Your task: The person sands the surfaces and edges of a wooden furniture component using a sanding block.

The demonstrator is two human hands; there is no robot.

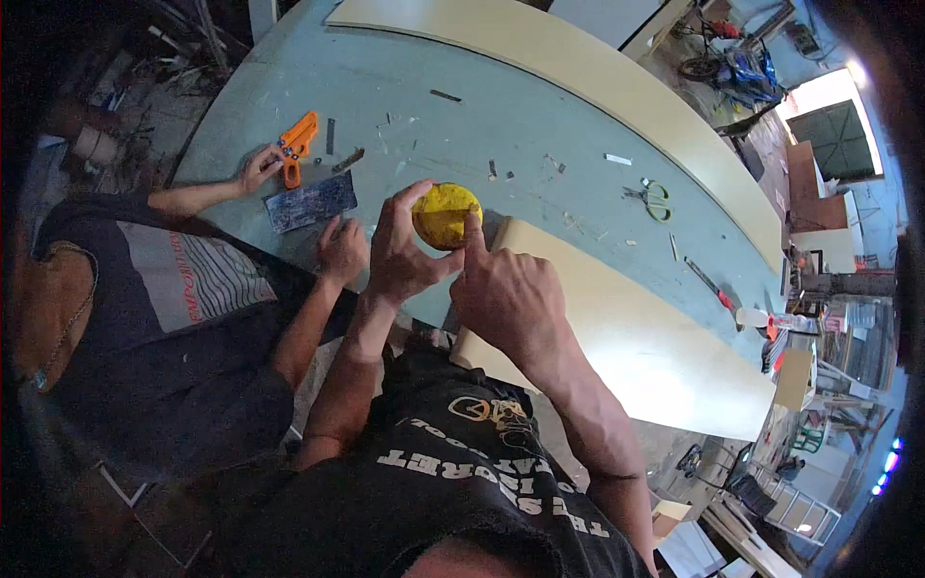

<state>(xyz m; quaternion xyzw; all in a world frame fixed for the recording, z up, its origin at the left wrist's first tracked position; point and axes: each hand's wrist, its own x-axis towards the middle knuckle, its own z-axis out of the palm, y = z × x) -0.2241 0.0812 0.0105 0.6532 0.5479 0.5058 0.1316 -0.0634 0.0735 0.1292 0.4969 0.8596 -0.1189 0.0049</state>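
Note:
A round yellow disc-shaped piece, perhaps a tin or lid (438,214), with dark smudges on its face, is held up over the blue-grey table. My left hand (400,246) grips it from the left, fingers at its upper edge and thumb below. My right hand (511,294) meets its right side: the index finger presses on the edge, the other fingers are curled, and the thumb is hidden. Under my right hand lies a long cream panel (617,337) with a rounded end.
At left, a co-worker's hand (260,169) touches an orange pistol-shaped tool (299,135) beside a dark sheet (311,202). Green-handled scissors (657,200), a red-handled knife (711,282) and scraps lie on the table (385,67). A long curved cream panel (578,72) spans the far edge.

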